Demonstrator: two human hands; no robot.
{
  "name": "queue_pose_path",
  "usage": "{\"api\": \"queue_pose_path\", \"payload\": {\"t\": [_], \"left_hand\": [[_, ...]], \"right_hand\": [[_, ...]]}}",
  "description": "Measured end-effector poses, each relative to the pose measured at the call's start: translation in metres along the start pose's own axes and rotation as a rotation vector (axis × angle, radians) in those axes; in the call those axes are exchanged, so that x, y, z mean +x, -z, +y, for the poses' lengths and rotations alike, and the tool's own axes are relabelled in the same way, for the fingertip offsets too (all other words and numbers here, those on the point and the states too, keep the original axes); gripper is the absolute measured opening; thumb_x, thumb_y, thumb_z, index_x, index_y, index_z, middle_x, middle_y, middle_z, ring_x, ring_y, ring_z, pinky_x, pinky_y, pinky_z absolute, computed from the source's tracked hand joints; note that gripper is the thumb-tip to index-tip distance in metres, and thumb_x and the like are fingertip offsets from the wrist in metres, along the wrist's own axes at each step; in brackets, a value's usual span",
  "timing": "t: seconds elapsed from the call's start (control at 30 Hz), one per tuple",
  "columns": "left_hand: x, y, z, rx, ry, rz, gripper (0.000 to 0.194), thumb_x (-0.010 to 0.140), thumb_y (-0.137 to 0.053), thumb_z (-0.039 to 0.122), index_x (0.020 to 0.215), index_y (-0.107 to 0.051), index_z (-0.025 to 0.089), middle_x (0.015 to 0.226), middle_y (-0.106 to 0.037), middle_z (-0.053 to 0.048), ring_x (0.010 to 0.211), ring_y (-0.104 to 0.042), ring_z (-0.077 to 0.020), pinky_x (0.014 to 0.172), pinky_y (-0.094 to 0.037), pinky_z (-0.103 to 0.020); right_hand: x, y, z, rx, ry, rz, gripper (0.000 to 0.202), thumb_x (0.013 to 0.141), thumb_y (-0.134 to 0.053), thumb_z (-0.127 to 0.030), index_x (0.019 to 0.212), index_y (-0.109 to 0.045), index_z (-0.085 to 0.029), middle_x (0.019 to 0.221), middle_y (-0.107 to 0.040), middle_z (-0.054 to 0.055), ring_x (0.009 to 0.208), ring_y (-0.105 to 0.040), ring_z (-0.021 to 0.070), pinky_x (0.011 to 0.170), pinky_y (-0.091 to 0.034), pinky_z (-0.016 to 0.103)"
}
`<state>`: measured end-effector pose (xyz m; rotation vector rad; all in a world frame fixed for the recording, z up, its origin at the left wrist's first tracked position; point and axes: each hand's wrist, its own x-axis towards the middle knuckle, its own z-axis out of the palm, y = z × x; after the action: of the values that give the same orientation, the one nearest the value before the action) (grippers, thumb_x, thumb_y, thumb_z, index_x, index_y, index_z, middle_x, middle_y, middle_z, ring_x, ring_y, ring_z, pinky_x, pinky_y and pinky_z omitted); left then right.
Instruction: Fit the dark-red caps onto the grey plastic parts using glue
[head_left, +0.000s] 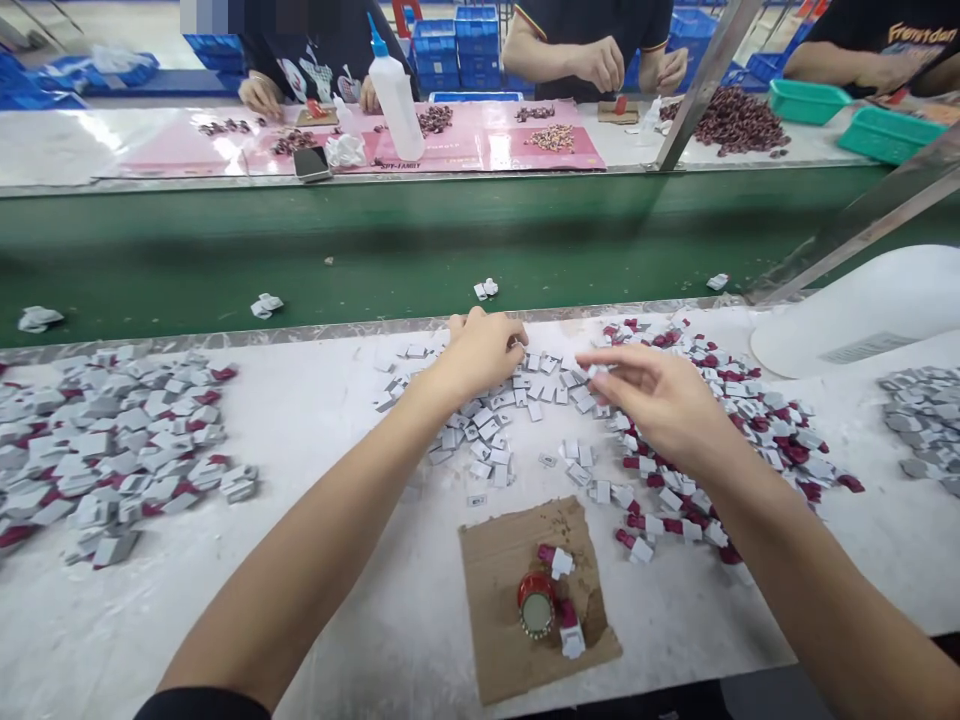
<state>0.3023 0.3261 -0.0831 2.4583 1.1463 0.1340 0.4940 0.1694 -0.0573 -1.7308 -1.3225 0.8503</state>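
My left hand (pixel 487 352) reaches over a loose spread of small grey-white pieces (pixel 484 428). Its fingers are curled down, and what lies between the fingertips is hidden. Facing it, my right hand (pixel 664 400) has thumb and forefinger brought together round a small white piece (pixel 598 371). Below and beside this hand lies a heap of grey-white pieces joined to dark red parts (pixel 697 527). Nearer to me, a cardboard square (pixel 499 610) bears a red bottle cap (pixel 536 605) and two red-and-white pieces (pixel 571 635).
A large heap of grey-and-red pieces (pixel 112 440) covers the table's left. At the right lie a white container (pixel 870 310) and grey pieces (pixel 926 415). Beyond the table runs a green conveyor belt (pixel 390 245) with scattered scraps. Co-workers' hands (pixel 600 65) work across it.
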Motion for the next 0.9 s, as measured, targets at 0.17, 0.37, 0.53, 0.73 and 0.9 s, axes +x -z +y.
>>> {"api": "queue_pose_path", "payload": {"t": [0.17, 0.37, 0.53, 0.73, 0.9], "left_hand": [[0.003, 0.006, -0.003, 0.005, -0.044, -0.027, 0.023, 0.107, -0.058, 0.020, 0.095, -0.078, 0.019, 0.109, -0.084, -0.012, 0.111, -0.069, -0.0339, 0.109, -0.044, -0.052], [-0.041, 0.017, 0.018, 0.075, -0.046, 0.171, 0.024, 0.115, -0.051, 0.024, 0.105, -0.072, 0.018, 0.117, -0.079, -0.014, 0.113, -0.068, -0.0329, 0.103, -0.047, -0.048], [-0.123, -0.006, 0.043, -0.085, -0.099, 0.080, 0.020, 0.118, -0.051, 0.028, 0.114, -0.069, 0.018, 0.106, -0.075, -0.009, 0.091, -0.070, -0.0253, 0.079, -0.050, -0.037], [-0.177, -0.052, 0.049, 0.043, -0.209, 0.009, 0.026, 0.117, -0.045, 0.018, 0.102, -0.066, 0.018, 0.099, -0.068, -0.008, 0.081, -0.065, -0.0237, 0.072, -0.051, -0.036], [-0.183, -0.058, 0.048, -0.154, -0.166, -0.024, 0.016, 0.115, -0.050, 0.020, 0.115, -0.065, 0.017, 0.111, -0.069, -0.011, 0.096, -0.069, -0.0272, 0.084, -0.059, -0.042]], "right_hand": [[-0.092, -0.003, 0.009, 0.189, -0.114, 0.047, 0.027, 0.092, -0.090, -0.045, 0.114, -0.088, -0.030, 0.110, -0.088, 0.009, 0.101, -0.085, 0.0297, 0.088, -0.075, 0.044], [-0.172, -0.039, 0.006, 0.183, 0.056, -0.038, 0.016, 0.101, -0.078, -0.024, 0.108, -0.088, -0.035, 0.109, -0.088, 0.005, 0.099, -0.087, 0.0262, 0.084, -0.075, 0.032], [-0.198, -0.059, 0.014, 0.180, 0.182, -0.027, 0.033, 0.099, -0.075, -0.011, 0.121, -0.085, -0.033, 0.113, -0.088, 0.006, 0.103, -0.088, 0.0267, 0.088, -0.074, 0.030], [-0.196, -0.066, 0.010, 0.132, 0.188, 0.049, 0.029, 0.101, -0.074, -0.012, 0.116, -0.088, -0.031, 0.107, -0.088, 0.007, 0.098, -0.089, 0.0256, 0.087, -0.074, 0.029], [-0.197, -0.065, 0.009, 0.104, 0.154, 0.002, 0.026, 0.102, -0.073, -0.014, 0.115, -0.087, -0.031, 0.111, -0.088, 0.007, 0.100, -0.088, 0.0251, 0.083, -0.074, 0.027]]}}
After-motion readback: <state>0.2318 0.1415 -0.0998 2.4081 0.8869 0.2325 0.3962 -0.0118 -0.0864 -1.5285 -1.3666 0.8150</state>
